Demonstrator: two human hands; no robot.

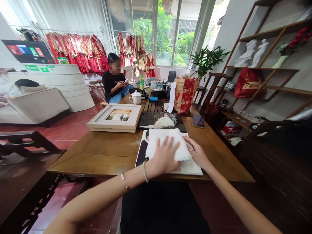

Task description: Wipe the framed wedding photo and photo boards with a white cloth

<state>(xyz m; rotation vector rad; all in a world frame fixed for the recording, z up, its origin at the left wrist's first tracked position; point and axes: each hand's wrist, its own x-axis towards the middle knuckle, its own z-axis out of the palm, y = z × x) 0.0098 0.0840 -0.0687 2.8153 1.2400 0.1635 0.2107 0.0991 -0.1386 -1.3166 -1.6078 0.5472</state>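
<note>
A folded white cloth [156, 135] lies over a photo panel [193, 169] at the table's near edge. Part of a printed figure in dark clothing shows on the panel, left of the cloth. My left hand [167, 154] rests flat on the cloth with its fingers spread. At the cloth's right edge, my right hand [198, 154] has its fingers closed on the fabric, partly hidden by it. Behind the panel lies a dark photo panel [161, 121] with a white gown in the picture. A light-framed picture [114, 117] lies to its left.
A lidded white mug [135, 97], a blue box [153, 98] and a red-and-tan paper bag [185, 94] stand farther back on the wooden table [102, 152]. A seated person [114, 78] holds a phone at the far left. Shelves [268, 68] rise on the right.
</note>
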